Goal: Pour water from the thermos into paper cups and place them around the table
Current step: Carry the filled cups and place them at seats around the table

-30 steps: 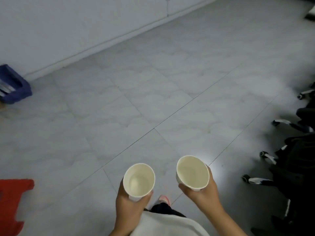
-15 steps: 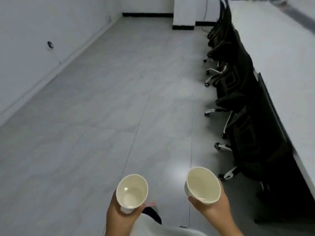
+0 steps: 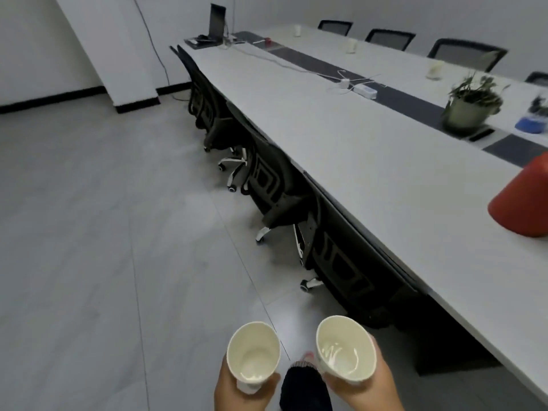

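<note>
White table | grey tiled floor | black chairs tucked under

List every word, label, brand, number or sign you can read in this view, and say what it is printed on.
None can be read.
White paper cup in the left hand: plain inside, no print in view.
White paper cup in the right hand: plain as well.
Red rounded container at the table's right edge: no lettering shows.
White power strip on the long white table: too small and blurred to tell.
</note>
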Tool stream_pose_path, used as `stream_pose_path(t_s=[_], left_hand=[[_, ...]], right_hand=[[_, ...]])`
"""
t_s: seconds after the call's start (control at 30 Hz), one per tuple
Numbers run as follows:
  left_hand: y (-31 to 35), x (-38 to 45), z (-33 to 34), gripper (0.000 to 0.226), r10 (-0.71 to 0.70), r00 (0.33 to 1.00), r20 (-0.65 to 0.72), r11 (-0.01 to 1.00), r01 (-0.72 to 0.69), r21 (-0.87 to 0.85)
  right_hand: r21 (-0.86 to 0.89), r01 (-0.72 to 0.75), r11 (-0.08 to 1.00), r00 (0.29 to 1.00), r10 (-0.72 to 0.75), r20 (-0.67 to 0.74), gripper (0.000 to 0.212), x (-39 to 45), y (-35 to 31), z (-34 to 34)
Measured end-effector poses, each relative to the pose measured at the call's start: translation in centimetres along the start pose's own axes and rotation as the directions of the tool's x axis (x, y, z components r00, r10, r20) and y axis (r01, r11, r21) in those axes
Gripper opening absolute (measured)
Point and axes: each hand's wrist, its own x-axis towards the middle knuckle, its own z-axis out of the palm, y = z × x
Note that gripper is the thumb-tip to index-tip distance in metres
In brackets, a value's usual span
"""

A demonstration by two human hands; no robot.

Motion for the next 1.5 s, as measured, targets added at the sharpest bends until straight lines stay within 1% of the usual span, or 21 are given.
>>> stream_pose_path(t_s=[0.03,0.07,0.13,0.2,0.27,0.33,0.4,0.5,0.57,0.63,0.67,0.73,0.77,0.83,0.93,1.03,1.17,1.27,1.5], left_hand=[[1.1,2.1,1.6,0.084,-0.012,0.999,0.050,1.000,0.012,-0.003],[2.0,4.4,3.0,0.084,-0.026,0.997,0.071,1.000,0.027,-0.008],[3.6,8.8,5.7,0.076,-0.021,0.999,0.036,0.998,0.024,-0.063],[6.2,12.7,8.4,0.071,0.032,0.999,0.033,0.999,-0.032,-0.007],[8.5,16.4,10.9,0.069,0.102,0.994,0.045,0.994,-0.103,0.027],[10.3,19.9,13.0,0.070,0.140,0.989,0.043,0.989,-0.142,0.047],[11.9,22.9,15.3,0.074,0.119,0.989,0.083,0.989,-0.125,0.074],[13.2,26.8,18.7,0.073,0.083,0.980,0.183,0.993,-0.097,0.067],[13.4,30.0,20.4,0.071,0.072,0.971,0.226,0.997,-0.080,0.023],[13.8,33.8,22.4,0.071,0.033,0.952,0.304,0.997,-0.051,0.053],[14.2,35.9,23.6,0.068,0.021,0.942,0.335,0.996,-0.049,0.075],[15.4,40.6,26.6,0.069,0.042,0.918,0.395,0.998,-0.056,0.022],[16.2,42.8,28.1,0.070,0.075,0.895,0.439,0.995,-0.094,0.020],[18.5,46.8,31.5,0.065,0.120,0.847,0.518,0.981,-0.181,0.069],[21.1,52.3,36.4,0.060,0.114,0.786,0.607,0.966,-0.231,0.118],[22.8,57.2,41.3,0.065,0.076,0.724,0.685,0.951,-0.260,0.169],[23.2,63.0,46.6,0.067,0.051,0.674,0.737,0.931,-0.300,0.209],[23.1,67.5,49.8,0.067,0.059,0.677,0.734,0.916,-0.328,0.229],[23.0,75.8,55.0,0.078,0.057,0.769,0.636,0.919,-0.290,0.268]], right_hand=[[0.021,-0.004,1.000,1.000,0.004,-0.007,0.074,2.1,-0.4,0.2],[0.037,0.004,0.999,1.000,-0.004,0.005,0.074,4.5,-1.0,0.3],[0.079,0.035,0.996,0.999,-0.034,-0.018,0.076,9.1,-2.7,0.1],[0.098,0.100,0.990,0.993,-0.093,-0.078,0.077,13.5,-5.1,-0.3],[0.093,0.156,0.983,0.984,-0.147,-0.100,0.077,17.9,-7.0,-0.8],[0.098,0.153,0.983,0.982,-0.141,-0.122,0.073,21.7,-8.5,-1.3],[0.108,0.133,0.985,0.981,-0.115,-0.159,0.068,25.1,-9.4,-2.0],[0.070,0.095,0.993,0.972,-0.077,-0.223,0.066,29.4,-9.5,-2.4],[0.054,0.078,0.995,0.955,-0.060,-0.289,0.066,32.1,-8.8,-2.1],[0.066,0.037,0.997,0.932,-0.010,-0.363,0.066,34.9,-8.5,-1.4],[0.079,0.018,0.997,0.913,0.016,-0.408,0.065,36.5,-8.4,-1.0],[0.095,0.005,0.996,0.863,0.043,-0.503,0.065,40.0,-8.3,-0.2],[0.110,-0.007,0.994,0.836,0.066,-0.544,0.065,41.8,-8.6,0.2],[0.145,-0.022,0.989,0.770,0.109,-0.628,0.063,45.4,-9.5,0.9],[0.170,-0.039,0.985,0.675,0.151,-0.722,0.061,50.3,-10.6,1.7],[0.198,-0.068,0.978,0.599,0.199,-0.775,0.062,54.6,-11.2,2.4],[0.236,-0.104,0.966,0.516,0.256,-0.818,0.063,58.5,-10.5,2.5],[0.221,-0.161,0.962,0.459,0.271,-0.846,0.067,60.6,-9.7,2.2],[0.234,-0.261,0.937,0.363,0.320,-0.875,0.068,63.7,-8.7,1.2]])
